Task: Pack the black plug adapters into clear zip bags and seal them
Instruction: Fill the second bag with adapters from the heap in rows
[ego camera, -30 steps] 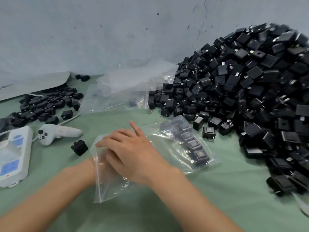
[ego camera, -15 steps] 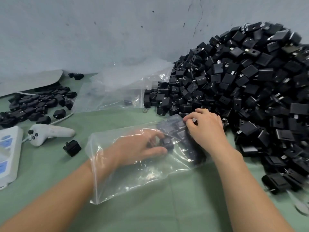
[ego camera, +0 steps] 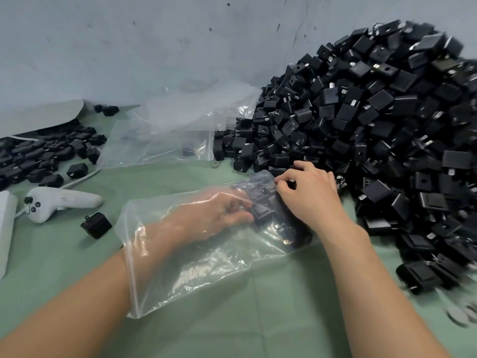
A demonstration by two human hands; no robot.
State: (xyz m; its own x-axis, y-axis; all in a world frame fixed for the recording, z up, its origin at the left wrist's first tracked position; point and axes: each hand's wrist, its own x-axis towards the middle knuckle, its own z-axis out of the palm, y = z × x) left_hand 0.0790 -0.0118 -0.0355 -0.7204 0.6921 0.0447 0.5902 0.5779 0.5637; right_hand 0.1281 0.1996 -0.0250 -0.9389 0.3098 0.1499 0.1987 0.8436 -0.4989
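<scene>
A clear zip bag (ego camera: 206, 267) lies on the green table (ego camera: 284, 319) with its mouth toward me. My left hand (ego camera: 214, 215) is deep inside it, up past the wrist. Its thumb and fingers pinch a black plug adapter (ego camera: 263, 214) beside several adapters lined up at the bag's far end (ego camera: 289, 228). My right hand (ego camera: 312, 197) is outside the bag, fingers curled, pinching the bag's far corner against those adapters. A big heap of loose black adapters (ego camera: 374, 112) rises just behind and to the right of that hand.
Empty clear bags (ego camera: 167, 135) lie against the grey wall behind. At the left are a smaller spread of black adapters (ego camera: 46, 156), a white controller (ego camera: 59, 202), a white power strip (ego camera: 5, 228) and one stray adapter (ego camera: 96, 224).
My left hand slid from the bag's mouth deep inside to the adapters. My right hand left the bag's mouth and moved to its far end. Over the last half second both barely moved.
</scene>
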